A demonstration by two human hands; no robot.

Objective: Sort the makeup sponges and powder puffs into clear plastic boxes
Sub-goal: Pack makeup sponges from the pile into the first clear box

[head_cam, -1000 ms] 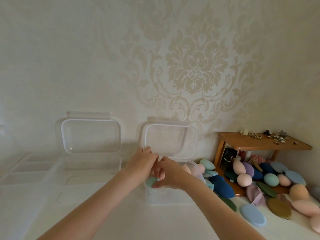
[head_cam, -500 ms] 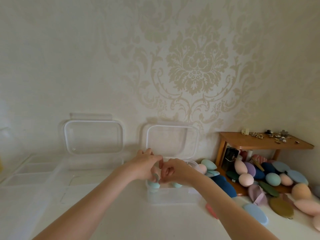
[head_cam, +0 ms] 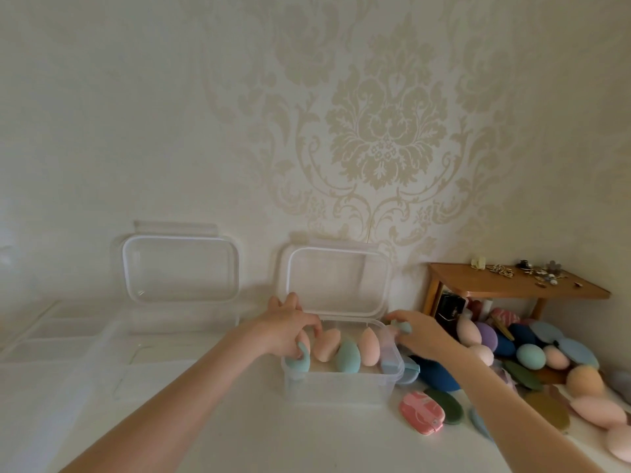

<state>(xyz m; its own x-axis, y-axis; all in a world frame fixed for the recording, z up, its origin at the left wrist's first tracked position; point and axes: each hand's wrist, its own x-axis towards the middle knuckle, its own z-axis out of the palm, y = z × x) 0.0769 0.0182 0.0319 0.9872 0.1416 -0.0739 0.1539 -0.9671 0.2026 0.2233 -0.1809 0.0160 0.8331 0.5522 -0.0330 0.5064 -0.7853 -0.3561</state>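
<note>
A clear plastic box (head_cam: 338, 385) stands open at the centre, its lid (head_cam: 338, 279) leaning on the wall. Inside stand a peach sponge (head_cam: 369, 346), a teal sponge (head_cam: 347, 356) and another peach sponge (head_cam: 324, 346) in a row. My left hand (head_cam: 290, 327) rests over the box's left end, fingers down on a teal sponge (head_cam: 298, 361). At the box's right rim, my right hand (head_cam: 418, 334) grips a teal sponge (head_cam: 403, 326). A second clear box (head_cam: 177, 331) stands open to the left. A heap of sponges and puffs (head_cam: 532, 356) lies to the right.
A small wooden shelf (head_cam: 512, 285) with trinkets on top stands against the wall at the right, over part of the heap. A pink patterned case (head_cam: 421, 411) and a dark green puff (head_cam: 447, 404) lie near the box's right front. Clear trays (head_cam: 44, 336) sit at far left.
My hands were together over the box; they have moved apart, the left to the box's left end and the right to its right rim. The row of sponges now shows.
</note>
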